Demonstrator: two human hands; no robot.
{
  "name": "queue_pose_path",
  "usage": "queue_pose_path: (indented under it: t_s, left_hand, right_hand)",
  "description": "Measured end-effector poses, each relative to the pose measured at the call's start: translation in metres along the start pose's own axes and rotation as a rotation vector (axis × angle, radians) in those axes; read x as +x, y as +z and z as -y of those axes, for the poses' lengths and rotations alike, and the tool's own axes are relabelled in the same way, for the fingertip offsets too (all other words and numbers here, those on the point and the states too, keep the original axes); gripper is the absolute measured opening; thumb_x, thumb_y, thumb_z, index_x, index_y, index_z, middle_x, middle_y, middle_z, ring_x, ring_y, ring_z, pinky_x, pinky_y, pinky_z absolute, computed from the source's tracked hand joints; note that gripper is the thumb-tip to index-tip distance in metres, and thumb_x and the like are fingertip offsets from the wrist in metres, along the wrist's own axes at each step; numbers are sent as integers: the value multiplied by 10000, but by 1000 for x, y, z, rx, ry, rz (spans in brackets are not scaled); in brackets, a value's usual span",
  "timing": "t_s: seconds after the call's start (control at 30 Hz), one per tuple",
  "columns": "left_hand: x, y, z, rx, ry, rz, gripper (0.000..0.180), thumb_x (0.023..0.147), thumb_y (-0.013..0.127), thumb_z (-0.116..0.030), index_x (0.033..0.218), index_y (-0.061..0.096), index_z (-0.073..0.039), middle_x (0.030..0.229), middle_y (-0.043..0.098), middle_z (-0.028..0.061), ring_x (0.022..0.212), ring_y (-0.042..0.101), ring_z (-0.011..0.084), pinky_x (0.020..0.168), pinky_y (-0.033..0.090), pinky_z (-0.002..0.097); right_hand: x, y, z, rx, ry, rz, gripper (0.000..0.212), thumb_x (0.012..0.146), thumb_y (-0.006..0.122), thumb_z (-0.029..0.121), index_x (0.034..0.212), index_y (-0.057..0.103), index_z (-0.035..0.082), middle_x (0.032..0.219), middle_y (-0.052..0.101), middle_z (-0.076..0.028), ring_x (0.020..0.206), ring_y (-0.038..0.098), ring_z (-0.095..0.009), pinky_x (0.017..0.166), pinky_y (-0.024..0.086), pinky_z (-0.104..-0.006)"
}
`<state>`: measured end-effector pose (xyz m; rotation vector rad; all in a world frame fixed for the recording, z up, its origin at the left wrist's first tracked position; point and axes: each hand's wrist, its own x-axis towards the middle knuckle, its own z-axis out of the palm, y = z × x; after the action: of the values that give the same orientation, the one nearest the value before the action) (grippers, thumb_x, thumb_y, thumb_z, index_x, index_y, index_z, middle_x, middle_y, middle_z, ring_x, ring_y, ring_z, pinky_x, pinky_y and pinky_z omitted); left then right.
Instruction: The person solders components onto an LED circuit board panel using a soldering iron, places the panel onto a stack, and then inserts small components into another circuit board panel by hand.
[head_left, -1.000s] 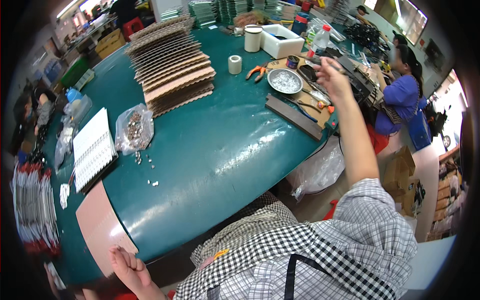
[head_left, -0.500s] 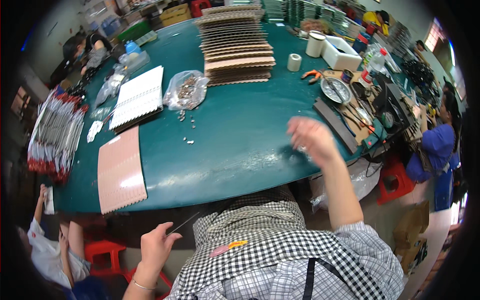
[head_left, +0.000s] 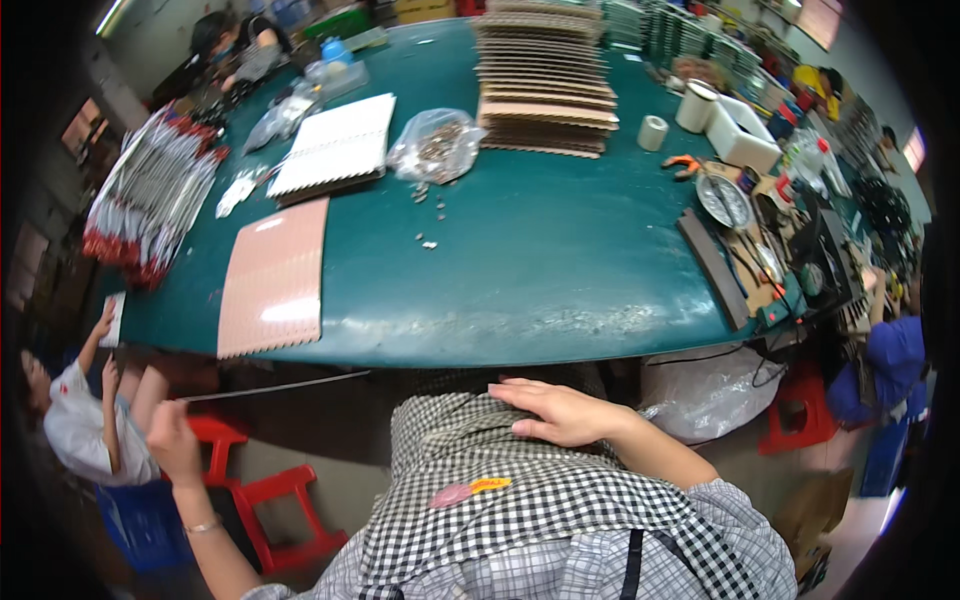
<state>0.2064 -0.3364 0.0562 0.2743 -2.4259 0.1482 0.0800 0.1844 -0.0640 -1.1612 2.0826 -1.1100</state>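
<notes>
My left hand (head_left: 175,442) is closed on one end of a long, thin grey rod (head_left: 285,386), low on the left beyond the table's near edge. The rod stretches rightward, almost level, toward the edge of the green table (head_left: 560,280). My right hand (head_left: 562,412) is flat with its fingers extended, over the checked apron (head_left: 470,460) at my waist, and holds nothing. A pink sheet with scalloped edges (head_left: 270,290) lies on the table's near left, the thing nearest the rod on the tabletop.
White scalloped sheets (head_left: 338,145) and a clear bag of small metal parts (head_left: 437,147) lie farther back. A tall stack of boards (head_left: 545,90) stands behind. Tools and a metal bowl (head_left: 724,200) crowd the right. Red stools (head_left: 285,515) and a seated person (head_left: 85,420) are at left.
My left hand has moved left and up, with more of the rod now showing. My right hand has come from above the table back to my waist. The view has shifted.
</notes>
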Motion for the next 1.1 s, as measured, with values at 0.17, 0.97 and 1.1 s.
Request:
queue_pose_path:
  t_s: [0.17,0.97,1.1]
  left_hand:
    - [-73,4,116,557,-418,1079,342,726,764,-370,793,721,-38,778,673,203,757,675,347,703,525,433]
    - [21,101,-3,-1608,-853,548,282,939,556,-77,1185,531,60,1159,634,152,1010,652,206,860,545,342]
    - [-6,70,-50,-1837,-784,548,458,862,706,-131,1224,502,62,1189,633,158,1089,635,235,947,520,385]
  right_hand:
    - [7,20,-32,63,222,-79,636,967,515,389,1418,366,-34,1239,582,-273,1167,559,-394,992,439,-419]
    - [61,-48,34,362,72,-91,505,906,639,119,1382,479,61,1320,552,-122,1106,596,-219,904,506,-357]
    - [73,-36,42,562,47,-233,583,959,594,210,1469,351,65,1386,486,-141,1150,562,-207,926,490,-355]
